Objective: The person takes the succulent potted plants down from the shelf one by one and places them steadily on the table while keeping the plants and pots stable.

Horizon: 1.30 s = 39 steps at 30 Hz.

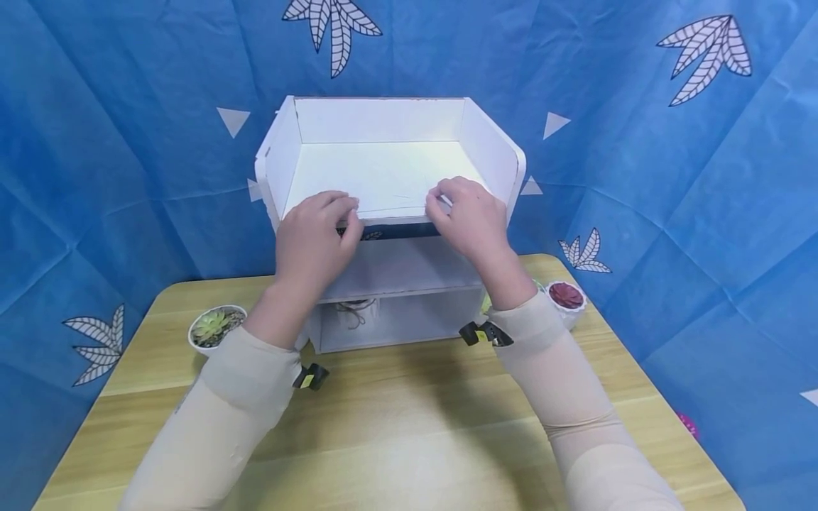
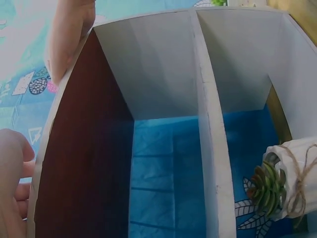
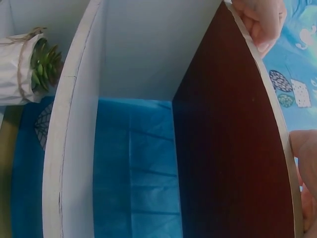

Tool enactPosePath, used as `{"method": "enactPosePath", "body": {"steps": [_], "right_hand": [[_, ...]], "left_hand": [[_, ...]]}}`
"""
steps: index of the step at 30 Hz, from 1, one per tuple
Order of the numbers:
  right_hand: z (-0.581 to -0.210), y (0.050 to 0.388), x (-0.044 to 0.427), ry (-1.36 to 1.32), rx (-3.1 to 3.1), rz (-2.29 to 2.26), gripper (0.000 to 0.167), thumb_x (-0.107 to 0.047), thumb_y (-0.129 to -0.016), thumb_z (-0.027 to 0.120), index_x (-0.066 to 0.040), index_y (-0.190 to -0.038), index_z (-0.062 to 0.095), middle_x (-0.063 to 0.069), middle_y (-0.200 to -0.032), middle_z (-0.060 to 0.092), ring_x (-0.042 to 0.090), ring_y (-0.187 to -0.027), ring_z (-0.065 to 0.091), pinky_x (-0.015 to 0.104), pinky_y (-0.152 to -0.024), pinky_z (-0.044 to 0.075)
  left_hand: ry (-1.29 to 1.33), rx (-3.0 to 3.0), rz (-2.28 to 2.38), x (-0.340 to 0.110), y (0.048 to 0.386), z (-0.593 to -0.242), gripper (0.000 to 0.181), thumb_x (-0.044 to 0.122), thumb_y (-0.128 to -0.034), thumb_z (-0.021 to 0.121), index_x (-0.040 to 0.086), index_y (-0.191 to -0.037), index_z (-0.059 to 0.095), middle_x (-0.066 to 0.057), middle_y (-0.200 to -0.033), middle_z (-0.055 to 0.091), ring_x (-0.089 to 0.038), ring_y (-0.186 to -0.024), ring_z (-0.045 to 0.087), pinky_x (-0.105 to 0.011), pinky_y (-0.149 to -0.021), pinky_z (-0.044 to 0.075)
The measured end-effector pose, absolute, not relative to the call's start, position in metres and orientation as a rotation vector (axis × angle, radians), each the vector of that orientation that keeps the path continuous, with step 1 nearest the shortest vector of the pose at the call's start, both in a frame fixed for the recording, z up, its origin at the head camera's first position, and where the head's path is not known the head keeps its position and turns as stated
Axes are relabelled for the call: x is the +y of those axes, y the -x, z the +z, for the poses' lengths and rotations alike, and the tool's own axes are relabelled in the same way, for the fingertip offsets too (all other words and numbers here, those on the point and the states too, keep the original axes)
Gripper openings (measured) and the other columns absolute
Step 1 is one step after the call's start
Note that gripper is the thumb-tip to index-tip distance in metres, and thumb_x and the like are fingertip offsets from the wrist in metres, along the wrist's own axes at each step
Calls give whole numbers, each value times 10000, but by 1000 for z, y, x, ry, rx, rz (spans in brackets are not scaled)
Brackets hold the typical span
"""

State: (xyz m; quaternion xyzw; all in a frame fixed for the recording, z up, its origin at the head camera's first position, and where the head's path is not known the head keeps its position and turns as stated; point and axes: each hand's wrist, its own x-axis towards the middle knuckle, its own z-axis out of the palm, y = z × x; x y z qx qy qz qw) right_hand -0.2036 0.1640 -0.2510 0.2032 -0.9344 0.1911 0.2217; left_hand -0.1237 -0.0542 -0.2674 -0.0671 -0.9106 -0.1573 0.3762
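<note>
A white shelf unit (image 1: 390,170) stands on the wooden table, with a tray-like top board and compartments below. At the left part of its top board's front edge, my left hand (image 1: 316,234) holds on with bent fingers and thumb. My right hand (image 1: 469,216) grips the same edge farther right, fingers curled. Thin lines cross the board between the hands; I cannot tell what they are. Both wrist views show the board's dark brown underside (image 2: 84,144), with no fingers visible beneath it. A white-wrapped potted succulent (image 2: 270,188) tied with twine sits in the lower compartment.
On the wooden table (image 1: 396,426), a green succulent in a white bowl (image 1: 216,330) stands left of the shelf. A reddish one in a white pot (image 1: 566,297) stands to the right. Blue cloth (image 1: 409,50) with leaf prints hangs behind and at the sides.
</note>
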Motion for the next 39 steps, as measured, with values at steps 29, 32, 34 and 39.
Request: {"method": "enactPosePath", "body": {"steps": [29, 32, 34, 39], "right_hand": [[-252, 205, 164, -572, -2550, 494, 387, -418, -998, 440, -180, -1115, 722, 16, -1090, 694, 198, -954, 616, 406, -735, 536], [-252, 205, 164, -567, -2546, 491, 379, -409, -996, 434, -189, -1098, 725, 7, -1078, 693, 195, -943, 614, 409, -719, 530], [-252, 204, 164, -565, -2546, 494, 371, -400, -992, 435, -192, -1090, 727, 3, -1081, 694, 195, -946, 614, 415, -716, 526], [-251, 203, 163, -564, -2558, 491, 367, -398, -994, 435, -200, -1094, 728, -6, -1103, 693, 192, -963, 614, 419, -727, 525]], "left_hand": [[405, -2069, -453, -57, 95, -293, 279, 118, -911, 602, 84, -1135, 765, -88, -1090, 729, -309, -1039, 658, -493, -867, 537], [423, -2055, -459, -57, 94, -298, 282, 96, -898, 605, 86, -1129, 766, -76, -1083, 730, -304, -1026, 661, -494, -852, 536], [427, -2056, -461, -58, 93, -301, 282, 88, -890, 611, 84, -1124, 767, -73, -1083, 730, -300, -1025, 661, -491, -846, 536], [419, -2080, -463, -59, 91, -308, 279, 90, -889, 619, 81, -1126, 765, -84, -1085, 729, -302, -1030, 658, -483, -853, 538]]}}
